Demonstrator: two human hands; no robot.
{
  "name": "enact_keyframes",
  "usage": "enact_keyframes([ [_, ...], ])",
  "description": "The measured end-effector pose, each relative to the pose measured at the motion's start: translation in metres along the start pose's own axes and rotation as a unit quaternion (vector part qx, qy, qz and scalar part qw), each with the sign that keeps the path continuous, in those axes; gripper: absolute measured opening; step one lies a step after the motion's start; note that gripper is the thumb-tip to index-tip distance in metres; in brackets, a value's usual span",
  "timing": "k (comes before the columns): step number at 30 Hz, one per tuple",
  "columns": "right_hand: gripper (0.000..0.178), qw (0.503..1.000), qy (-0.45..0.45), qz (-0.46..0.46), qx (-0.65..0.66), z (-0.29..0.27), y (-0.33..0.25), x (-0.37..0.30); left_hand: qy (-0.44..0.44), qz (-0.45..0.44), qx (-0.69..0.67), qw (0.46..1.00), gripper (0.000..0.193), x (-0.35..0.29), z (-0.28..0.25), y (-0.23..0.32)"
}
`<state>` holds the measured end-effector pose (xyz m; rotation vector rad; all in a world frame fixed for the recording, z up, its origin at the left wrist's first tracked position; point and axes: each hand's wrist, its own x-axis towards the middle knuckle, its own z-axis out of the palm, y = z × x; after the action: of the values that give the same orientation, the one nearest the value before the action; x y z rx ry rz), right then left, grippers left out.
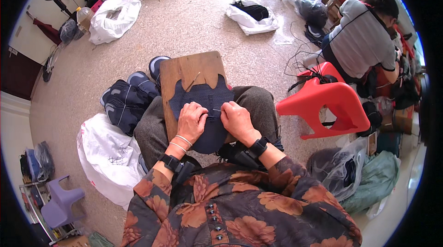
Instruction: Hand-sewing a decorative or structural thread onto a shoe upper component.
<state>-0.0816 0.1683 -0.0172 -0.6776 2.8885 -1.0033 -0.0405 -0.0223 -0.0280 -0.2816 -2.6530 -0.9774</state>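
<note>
A dark navy fabric piece (203, 94), looking like a shoe upper with a scalloped far edge, lies across a wooden board (170, 69) on my lap. My left hand (191, 120) has its fingers closed on the fabric's left middle, near a fold. On the right, my right hand (237, 120) pinches a thin, pale, needle-like tool (217, 110), which points left at the fabric. The tool's tip is too small to make out. A rounded part of the piece hangs toward me below my hands. Farther up the board rests a thin stick-like tool (193, 81).
Bundles of tied dark shoe pieces (127, 104) and a white sack (110, 154) lie left of my legs. A red plastic stool (318, 104) with black cords stands at right, near a seated person (362, 34). Another white bag (253, 18) sits on the floor ahead.
</note>
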Motion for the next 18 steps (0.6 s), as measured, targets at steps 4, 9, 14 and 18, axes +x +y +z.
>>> enact_keyframes([
  [4,0.006,0.997,0.033,-0.052,-0.047,-0.004,0.000,0.000,-0.004,-0.025,-0.001,1.000,0.010,0.003,0.002,-0.002],
  [9,0.007,0.994,-0.042,-0.082,-0.062,-0.004,0.006,0.004,-0.006,-0.054,-0.011,0.998,0.016,0.003,0.005,-0.008],
  [14,0.007,0.988,-0.080,-0.104,-0.086,-0.004,0.007,0.014,-0.037,-0.063,-0.024,0.997,0.022,0.006,0.005,-0.008],
  [18,0.003,0.988,-0.064,-0.133,-0.035,0.002,0.015,0.023,-0.047,-0.072,-0.024,0.996,0.024,0.006,0.007,-0.010],
])
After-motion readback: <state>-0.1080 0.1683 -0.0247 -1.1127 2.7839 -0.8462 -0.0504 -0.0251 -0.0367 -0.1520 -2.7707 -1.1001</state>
